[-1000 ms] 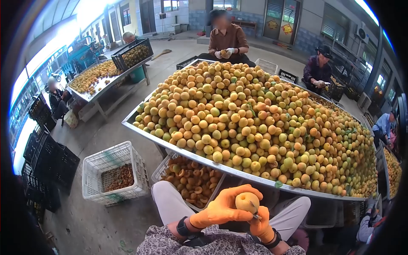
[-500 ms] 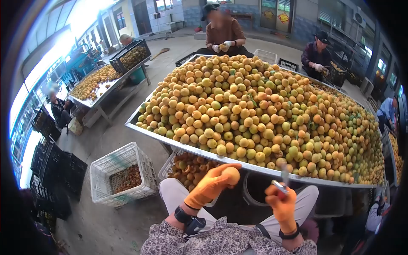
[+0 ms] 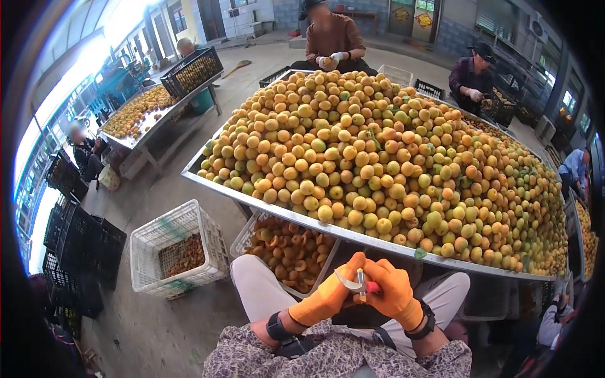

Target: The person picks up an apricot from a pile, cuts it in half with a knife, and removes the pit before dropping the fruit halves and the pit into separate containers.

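Note:
Both my hands wear orange gloves and meet in front of my lap, below the table edge. My right hand (image 3: 396, 291) is closed on a knife (image 3: 354, 285) with a red handle and a curved metal blade, which points left across the gloves. My left hand (image 3: 328, 296) is closed against it; the apricot it held a moment ago is now hidden by the fingers. In front, a large heap of yellow-orange apricots (image 3: 340, 157) covers the metal-edged table (image 3: 290, 222). Under its edge, left of my hands, a white crate (image 3: 244, 232) holds cut apricot halves (image 3: 290, 252).
A white crate (image 3: 211, 249) with small brown pits (image 3: 183, 255) stands on the floor at left. Black crates (image 3: 79, 252) are stacked beyond it. Two people sit across the table; others work around the sides. Another apricot table (image 3: 151, 129) stands at back left.
My hands have come together from apart. The knife moved left and down to my left hand, and the apricot went out of sight. The view has shifted slightly.

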Available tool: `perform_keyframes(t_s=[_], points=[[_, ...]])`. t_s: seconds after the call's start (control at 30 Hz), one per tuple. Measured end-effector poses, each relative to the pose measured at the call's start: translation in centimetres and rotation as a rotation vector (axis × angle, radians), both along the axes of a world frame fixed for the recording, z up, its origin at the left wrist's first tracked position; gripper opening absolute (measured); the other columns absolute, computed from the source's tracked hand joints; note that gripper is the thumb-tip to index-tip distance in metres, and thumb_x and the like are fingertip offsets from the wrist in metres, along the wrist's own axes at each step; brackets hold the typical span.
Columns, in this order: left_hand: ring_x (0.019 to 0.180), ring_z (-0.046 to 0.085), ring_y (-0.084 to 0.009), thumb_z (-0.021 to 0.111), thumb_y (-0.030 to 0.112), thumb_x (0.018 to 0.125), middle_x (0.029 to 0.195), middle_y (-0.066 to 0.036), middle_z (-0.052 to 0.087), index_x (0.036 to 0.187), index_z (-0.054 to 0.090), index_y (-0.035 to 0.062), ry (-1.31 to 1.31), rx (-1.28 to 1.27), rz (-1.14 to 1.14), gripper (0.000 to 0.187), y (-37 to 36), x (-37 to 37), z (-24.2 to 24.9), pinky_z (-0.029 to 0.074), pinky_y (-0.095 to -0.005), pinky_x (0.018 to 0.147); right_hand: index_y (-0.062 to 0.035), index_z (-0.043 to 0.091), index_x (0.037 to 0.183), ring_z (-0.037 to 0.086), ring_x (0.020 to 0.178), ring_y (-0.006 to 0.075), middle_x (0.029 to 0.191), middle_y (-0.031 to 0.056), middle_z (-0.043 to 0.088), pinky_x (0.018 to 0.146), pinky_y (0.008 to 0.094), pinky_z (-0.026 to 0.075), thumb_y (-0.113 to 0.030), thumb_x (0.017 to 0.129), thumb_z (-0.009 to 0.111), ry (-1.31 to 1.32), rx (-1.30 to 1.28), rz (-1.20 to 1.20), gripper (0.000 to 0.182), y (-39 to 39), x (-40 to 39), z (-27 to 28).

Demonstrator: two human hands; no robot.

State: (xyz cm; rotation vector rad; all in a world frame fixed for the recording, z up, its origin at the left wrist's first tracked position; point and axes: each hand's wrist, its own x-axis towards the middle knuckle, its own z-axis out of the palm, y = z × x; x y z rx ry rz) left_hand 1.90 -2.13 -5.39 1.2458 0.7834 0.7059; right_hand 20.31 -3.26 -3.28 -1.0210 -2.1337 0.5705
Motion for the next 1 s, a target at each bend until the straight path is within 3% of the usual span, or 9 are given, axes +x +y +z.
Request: perform_keyframes(t_s=[0.07,0.13,0.2,0.4,0.47,0.57,0.7,0.87,1.0], points=[[0.082,0.059,-0.0209,0.061,0.017,0.086,0.092,-0.009,0.059,0.108,0.045,0.0038,0.14,0.357,0.065,0.03,0.0,0.5,0.3,0.049,-0.0314,0.071,-0.0063,0.057,0.12,0.065,0.079,0.0272,0.099,0.0112,0.066,0.068,0.0324,0.054,-0.027,0.078,0.079,0.168,0.049,0.03,0.052,0.6,-1.0,-1.1],[0.087,0.061,-0.0263,0.063,0.016,0.083,0.098,-0.012,0.061,0.111,0.05,0.0035,0.078,0.261,0.157,0.033,-0.3,1.4,1.3,0.05,-0.0342,0.073,-0.0039,0.056,0.118,0.064,0.073,0.0246,0.094,0.0114,0.066,0.066,0.0314,0.053,-0.029,0.082,0.076,0.338,0.1,0.051,0.049,0.4,-1.6,-1.8],[0.073,0.06,-0.0153,0.055,0.02,0.089,0.088,-0.009,0.063,0.117,0.051,-0.0015,0.19,0.79,0.365,0.036,0.4,2.1,0.0,0.047,-0.0259,0.062,-0.0002,0.056,0.116,0.061,0.072,0.0165,0.085,0.0108,0.062,0.065,0.0288,0.051,-0.033,0.087,0.072,0.495,-0.136,-0.037,0.047,-0.8,-1.8,-2.8],[0.061,0.05,-0.0075,0.036,0.023,0.103,0.07,-0.004,0.059,0.123,0.049,-0.0017,0.064,0.362,0.319,0.035,-0.7,2.3,1.4,0.041,-0.0239,0.056,-0.0025,0.058,0.107,0.039,0.051,0.0026,0.071,-0.004,0.05,0.045,0.019,0.029,-0.04,0.096,0.058,1.05,-0.612,-0.196,0.039,-1.4,-3.5,-4.2],[0.059,0.05,-0.0082,0.037,0.028,0.103,0.072,-0.005,0.058,0.12,0.051,0.0025,0.054,0.406,0.352,0.034,0.3,2.6,-1.0,0.04,-0.0233,0.054,-0.0029,0.057,0.111,0.038,0.045,0.0039,0.071,-0.0007,0.052,0.042,0.02,0.028,-0.045,0.096,0.055,1.21,-0.836,-0.168,0.045,-0.7,-2.8,-3.8],[0.057,0.047,-0.0127,0.04,0.05,0.098,0.077,-0.007,0.058,0.109,0.053,0.0096,-0.572,-0.322,0.197,0.043,1.1,0.9,-1.8,0.037,-0.0247,0.05,-0.0025,0.053,0.117,0.034,0.042,0.0038,0.074,0.0034,0.056,0.04,0.0196,0.026,-0.051,0.095,0.054,1.504,-1.023,0.095,0.053,-0.6,-2.0,-3.6],[0.057,0.051,-0.016,0.044,0.046,0.098,0.079,-0.011,0.059,0.103,0.052,0.0101,-0.77,-0.569,0.168,0.037,1.2,-1.7,-2.0,0.038,-0.0235,0.051,0.0014,0.045,0.127,0.032,0.043,0.0028,0.088,0.0086,0.063,0.04,0.019,0.026,-0.052,0.09,0.061,1.347,-0.939,0.172,0.067,-0.3,-1.9,-4.1],[0.075,0.059,-0.0167,0.053,0.022,0.096,0.09,-0.011,0.061,0.102,0.053,0.006,-0.475,-0.281,0.346,0.017,2.6,-6.4,-2.9,0.049,-0.0287,0.063,0.0078,0.045,0.129,0.037,0.045,0.0019,0.095,0.011,0.065,0.042,0.0161,0.029,-0.04,0.082,0.071,1.166,-0.987,0.181,0.072,0.8,-2.4,-3.0],[0.101,0.058,-0.0177,0.07,0.011,0.082,0.115,-0.007,0.057,0.123,0.056,0.0052,0.645,0.936,0.742,0.045,3.9,-9.6,-1.7,0.049,-0.0311,0.081,0.0075,0.053,0.119,0.038,0.044,0.0021,0.092,0.0109,0.064,0.04,0.0165,0.029,-0.056,0.076,0.075,0.986,-0.983,0.187,0.079,2.0,-4.2,-2.2]])
